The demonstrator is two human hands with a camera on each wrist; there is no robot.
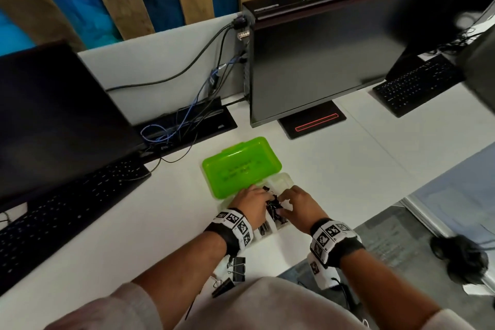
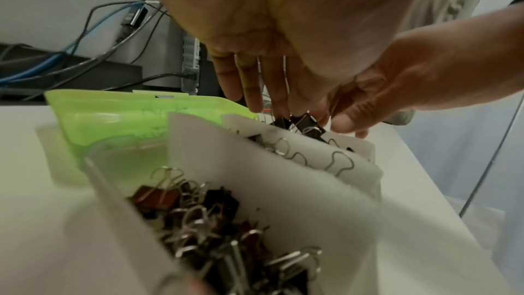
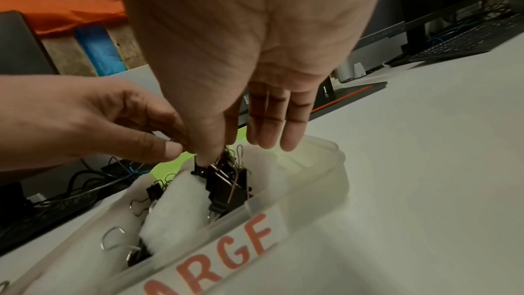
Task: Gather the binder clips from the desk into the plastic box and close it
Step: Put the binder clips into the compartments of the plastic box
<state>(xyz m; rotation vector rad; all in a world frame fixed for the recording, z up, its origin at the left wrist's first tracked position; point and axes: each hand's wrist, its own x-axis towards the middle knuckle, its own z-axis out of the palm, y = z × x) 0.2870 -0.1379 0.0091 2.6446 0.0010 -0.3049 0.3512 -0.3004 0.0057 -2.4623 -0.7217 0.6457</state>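
The clear plastic box (image 1: 284,181) lies on the white desk with its green lid (image 1: 241,166) folded open behind it. Both hands hover over its middle compartment. My left hand (image 1: 266,195) pinches wire handles of black binder clips (image 3: 226,185) from the left. My right hand (image 1: 284,202) pinches the same bunch between thumb and forefinger, its other fingers (image 3: 272,125) straight. White foam dividers (image 2: 255,178) split the box, and several clips (image 2: 215,221) fill the near compartment. Two loose binder clips (image 1: 237,268) (image 1: 222,286) lie on the desk under my left forearm.
A monitor (image 1: 321,61) on a stand rises behind the box, with a tangle of cables (image 1: 187,120) to its left. A black keyboard (image 1: 69,209) and second monitor sit on the left. The desk's edge (image 1: 348,233) runs just right of the box.
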